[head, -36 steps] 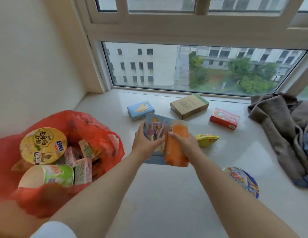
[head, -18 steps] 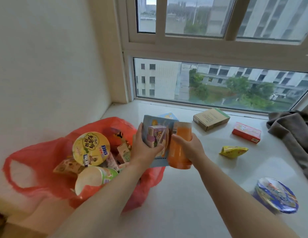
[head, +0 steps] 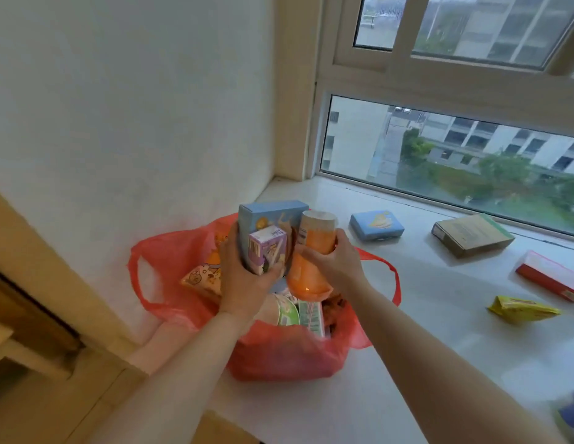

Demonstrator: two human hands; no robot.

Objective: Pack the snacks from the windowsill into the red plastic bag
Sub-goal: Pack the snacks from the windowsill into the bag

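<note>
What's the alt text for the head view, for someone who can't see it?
Over an open red plastic bag already holding snacks, the left hand grips a blue box and a small purple carton, and the right hand grips an orange packet. On the white windowsill to the right lie a small blue box, a brown box, a red box and a yellow packet.

Surface: a pale, smooth windowsill (head: pixel 423 318) that runs along the window, bare at the near middle.
Left end: a red plastic bag (head: pixel 289 357) sits on it against the wall, open, packed with snacks.
Far middle: a light blue box (head: pixel 376 225) lies flat.
Far right: a brown cardboard box (head: pixel 473 235) lies flat near the glass.
Right edge: a red box (head: pixel 550 275).
Near right: a yellow packet (head: pixel 522 309), apart from the boxes.
</note>
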